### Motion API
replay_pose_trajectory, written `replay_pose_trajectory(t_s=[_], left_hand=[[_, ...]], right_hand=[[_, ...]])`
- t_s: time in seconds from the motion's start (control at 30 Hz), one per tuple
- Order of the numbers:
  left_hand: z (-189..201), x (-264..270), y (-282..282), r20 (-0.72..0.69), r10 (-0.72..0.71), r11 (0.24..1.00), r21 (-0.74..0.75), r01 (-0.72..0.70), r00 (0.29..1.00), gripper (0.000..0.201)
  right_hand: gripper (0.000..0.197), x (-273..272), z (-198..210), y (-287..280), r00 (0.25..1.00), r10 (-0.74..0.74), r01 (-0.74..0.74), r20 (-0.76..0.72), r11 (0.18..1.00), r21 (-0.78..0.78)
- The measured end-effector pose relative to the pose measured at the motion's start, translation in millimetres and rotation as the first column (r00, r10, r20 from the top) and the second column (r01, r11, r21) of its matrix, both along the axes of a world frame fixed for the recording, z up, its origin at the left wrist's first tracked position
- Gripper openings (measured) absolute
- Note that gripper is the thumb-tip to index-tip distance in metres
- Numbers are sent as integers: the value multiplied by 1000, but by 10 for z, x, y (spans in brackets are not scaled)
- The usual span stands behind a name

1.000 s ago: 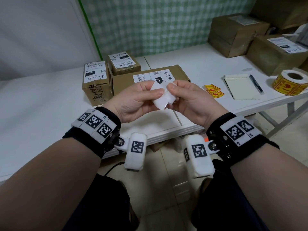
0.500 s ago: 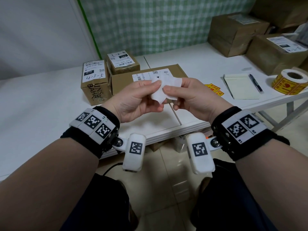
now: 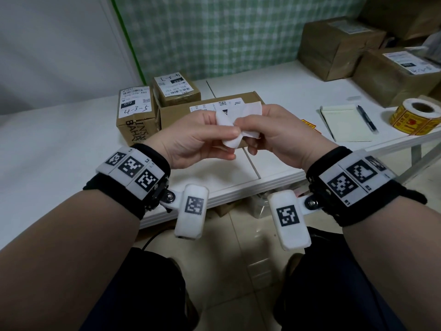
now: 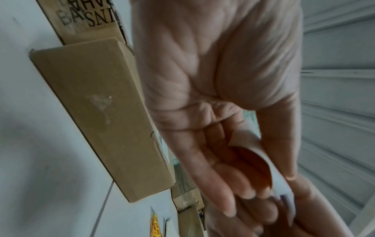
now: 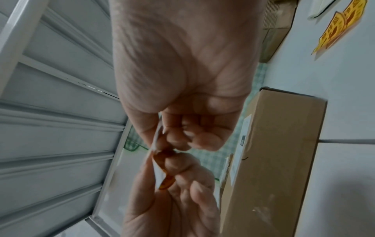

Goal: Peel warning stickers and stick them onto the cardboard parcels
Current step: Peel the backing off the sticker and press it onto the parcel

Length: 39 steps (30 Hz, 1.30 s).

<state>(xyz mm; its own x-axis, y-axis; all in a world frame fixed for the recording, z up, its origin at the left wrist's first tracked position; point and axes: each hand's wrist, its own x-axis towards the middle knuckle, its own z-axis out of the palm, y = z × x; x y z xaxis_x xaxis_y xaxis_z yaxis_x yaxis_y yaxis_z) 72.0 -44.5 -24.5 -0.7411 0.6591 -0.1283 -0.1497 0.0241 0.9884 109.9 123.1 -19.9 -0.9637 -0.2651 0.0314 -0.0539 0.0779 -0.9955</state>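
Both hands hold one warning sticker on its white backing (image 3: 235,126) in the air above the table's front edge. My left hand (image 3: 202,137) pinches the curled lower piece, whose orange printed face (image 4: 257,166) shows in the left wrist view. My right hand (image 3: 269,132) pinches the flat upper piece (image 5: 157,139). Behind the hands lies a long flat cardboard parcel (image 3: 181,115) with a white label. Two smaller parcels stand behind it, one marked 4-3-5 (image 3: 136,108) and one further back (image 3: 176,90).
A roll of yellow warning stickers (image 3: 415,117) sits at the right table edge. Loose yellow stickers (image 3: 307,123), a notepad (image 3: 346,125) and a pen (image 3: 367,118) lie right of the hands. Larger parcels (image 3: 334,46) stand at the back right.
The two pieces between my fingers have come further apart: the right hand's piece now stands up flat, and the left hand's piece curls downward. Both hands stayed in place.
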Motion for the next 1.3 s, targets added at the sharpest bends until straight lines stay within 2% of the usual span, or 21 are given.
replay_pose_trajectory(t_s=[0.07, 0.17, 0.23, 0.3, 0.5, 0.67, 0.83, 0.93, 1.0, 1.07, 1.13, 1.2, 1.23, 1.3], left_hand=[[35, 19, -14, 22, -52, 997, 50, 51, 998, 12], [56, 44, -31, 60, -106, 988, 120, 98, 993, 17], [37, 30, -37, 116, -92, 982, 175, 71, 989, 28], [22, 19, -39, 168, -97, 972, 227, 57, 981, 33], [-60, 5, -49, 199, -152, 950, 299, 87, 968, 39], [-107, -20, -29, 207, -115, 947, 317, 44, 972, 30], [-111, -12, -4, 227, -110, 942, 333, 29, 968, 37], [-113, -21, 8, 260, -56, 933, 359, -42, 964, 33], [-117, -26, 13, 289, 7, 921, 371, -119, 957, 30], [-122, -26, 21, 261, 76, 934, 320, -161, 962, 27], [-132, -28, 36, 214, 127, 952, 247, -180, 968, 28], [-138, -29, 61, 186, 165, 958, 205, -202, 969, 36], [-140, -31, 77, 177, 179, 958, 193, -212, 968, 40], [-145, -41, 109, 155, 206, 959, 162, -231, 966, 38]], right_hand=[[11, 15, 12, -15, 999, 50, -50, 4, 997, -53], [15, 13, -23, -31, 992, 115, -103, 52, 976, -194], [17, 6, -60, -35, 987, 138, -104, 86, 943, -315], [26, -1, -93, -44, 984, 144, -89, 107, 910, -406], [22, -21, -190, -57, 967, 133, 23, 216, 801, -598], [22, -27, -240, -69, 960, 114, 95, 257, 730, -677], [22, -40, -268, -43, 957, 115, 116, 268, 695, -710], [25, -35, -257, -11, 961, 64, 158, 270, 675, -720], [26, -34, -253, 32, 949, 3, 243, 316, 631, -737], [27, -47, -270, 95, 930, -115, 338, 350, 647, -684], [19, -71, -300, 162, 913, -269, 399, 308, 749, -528], [8, -107, -340, 257, 883, -417, 467, 217, 831, -304], [9, -127, -371, 322, 857, -489, 512, 161, 844, -157], [11, -179, -459, 460, 802, -597, 589, 16, 795, 142]])
